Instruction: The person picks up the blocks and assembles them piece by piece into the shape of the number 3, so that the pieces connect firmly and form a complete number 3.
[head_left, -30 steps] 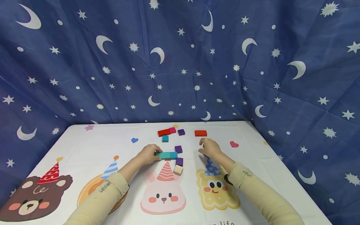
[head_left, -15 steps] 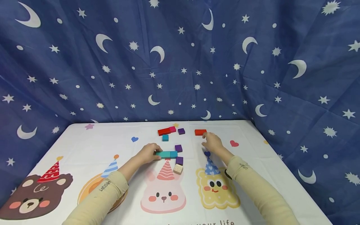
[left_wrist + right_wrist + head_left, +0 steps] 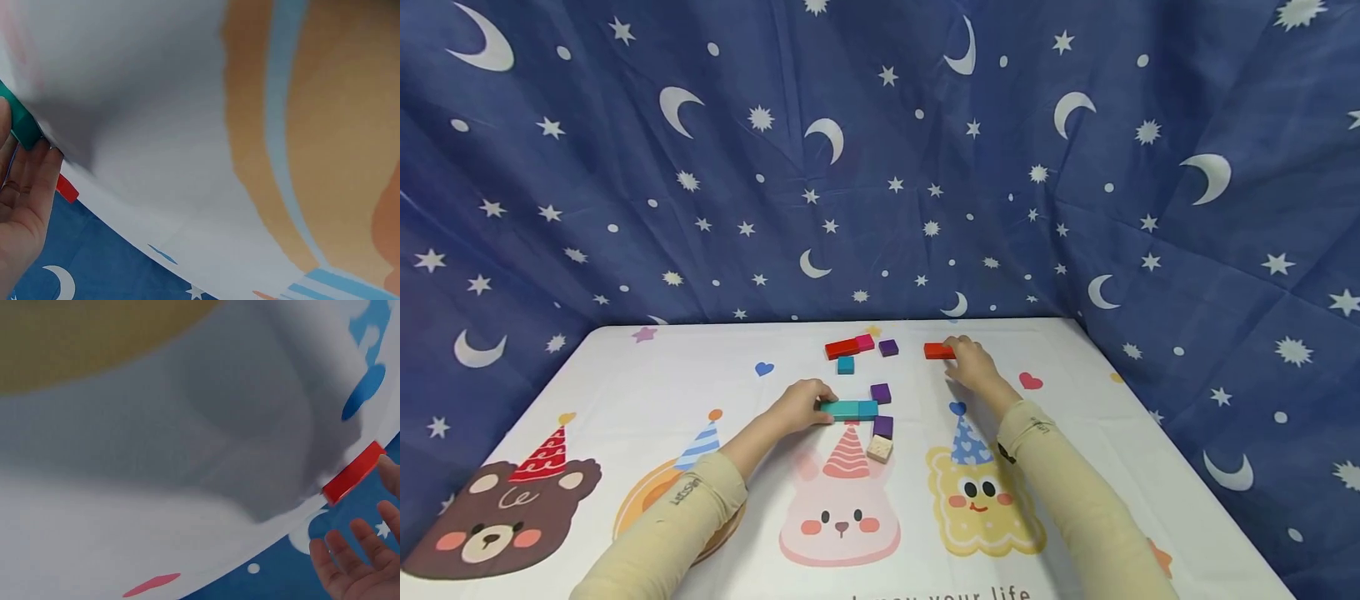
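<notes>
My left hand point(image 3: 801, 405) pinches the left end of a flat teal block point(image 3: 844, 410) between thumb and fingers. A small blue block point(image 3: 868, 408) sits flush against the teal one's right end. In the left wrist view the block's green end point(image 3: 25, 125) shows above the fingers point(image 3: 39, 181). At the back right, my right hand point(image 3: 973, 367) reaches over the right end of a red oblong block point(image 3: 937, 351). The right wrist view shows its thumb close by that red block point(image 3: 353, 474), while the other fingers point(image 3: 340, 550) are spread out and apart from it.
Purple cubes point(image 3: 881, 393) point(image 3: 883, 427) and a cream block point(image 3: 880, 449) lie right of the teal block. Farther back are another red block point(image 3: 842, 348), a pink one point(image 3: 865, 342), a teal cube point(image 3: 846, 365) and a purple one point(image 3: 889, 347). A starry curtain point(image 3: 880, 167) hangs behind.
My right hand has moved away from me, from the table's right middle to the red block at the back. The left hand has stayed on the teal block.
</notes>
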{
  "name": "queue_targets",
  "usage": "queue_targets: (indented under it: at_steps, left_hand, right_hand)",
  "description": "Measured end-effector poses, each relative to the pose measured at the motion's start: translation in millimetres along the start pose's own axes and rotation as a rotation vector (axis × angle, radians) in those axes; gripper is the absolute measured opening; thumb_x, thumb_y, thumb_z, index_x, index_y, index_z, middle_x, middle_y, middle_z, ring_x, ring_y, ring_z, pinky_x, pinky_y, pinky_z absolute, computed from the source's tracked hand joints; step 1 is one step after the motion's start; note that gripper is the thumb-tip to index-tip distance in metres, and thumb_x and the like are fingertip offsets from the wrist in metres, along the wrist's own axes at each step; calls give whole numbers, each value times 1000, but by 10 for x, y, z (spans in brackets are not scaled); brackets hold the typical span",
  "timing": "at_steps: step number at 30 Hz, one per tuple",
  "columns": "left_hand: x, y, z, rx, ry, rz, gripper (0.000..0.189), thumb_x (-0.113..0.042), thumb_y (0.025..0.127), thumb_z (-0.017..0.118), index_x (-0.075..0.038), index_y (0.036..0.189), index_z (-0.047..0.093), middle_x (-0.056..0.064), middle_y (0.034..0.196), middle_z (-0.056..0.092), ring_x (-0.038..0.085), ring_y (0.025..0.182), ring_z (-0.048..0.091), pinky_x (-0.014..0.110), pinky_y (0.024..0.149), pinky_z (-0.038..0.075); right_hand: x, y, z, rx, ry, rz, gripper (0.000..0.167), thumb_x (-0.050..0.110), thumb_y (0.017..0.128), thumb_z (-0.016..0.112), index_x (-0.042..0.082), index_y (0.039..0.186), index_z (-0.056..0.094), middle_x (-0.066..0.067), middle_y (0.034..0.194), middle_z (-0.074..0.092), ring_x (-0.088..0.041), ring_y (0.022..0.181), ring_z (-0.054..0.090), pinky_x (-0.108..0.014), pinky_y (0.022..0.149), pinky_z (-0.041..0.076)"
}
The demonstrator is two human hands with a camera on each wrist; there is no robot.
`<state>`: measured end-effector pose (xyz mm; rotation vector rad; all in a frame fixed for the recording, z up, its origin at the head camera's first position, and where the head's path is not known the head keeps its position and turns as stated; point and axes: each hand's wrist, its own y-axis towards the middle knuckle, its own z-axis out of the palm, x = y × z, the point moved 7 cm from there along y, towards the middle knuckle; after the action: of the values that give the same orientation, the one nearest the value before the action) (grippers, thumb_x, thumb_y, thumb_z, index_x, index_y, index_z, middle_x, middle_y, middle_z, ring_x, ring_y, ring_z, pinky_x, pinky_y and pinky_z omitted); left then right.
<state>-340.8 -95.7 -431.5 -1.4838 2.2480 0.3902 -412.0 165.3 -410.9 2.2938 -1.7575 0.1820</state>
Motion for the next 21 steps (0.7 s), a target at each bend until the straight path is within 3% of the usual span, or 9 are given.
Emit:
queue_targets:
  at_steps: [10,21]
  left_hand:
    - [-14,9,-15,7,-11,-9,30,-9,76,77,1,104,70,12,101,69,19,83,56,38,89,50]
    - [-6,2,-15,2,-18,-9,30,-10,76,77,1,104,70,13,100,69,18,82,55,39,86,49]
  right_hand:
    - [-166,139,83,87,121,3,60,7,81,70,-5,134,43,-28,138,44,-42,123,47,-49,107,36]
    - [-268,243,209,180,96,-22,61,15,90,60,-7,141,34,-29,144,36,-41,134,34,-47,113,26]
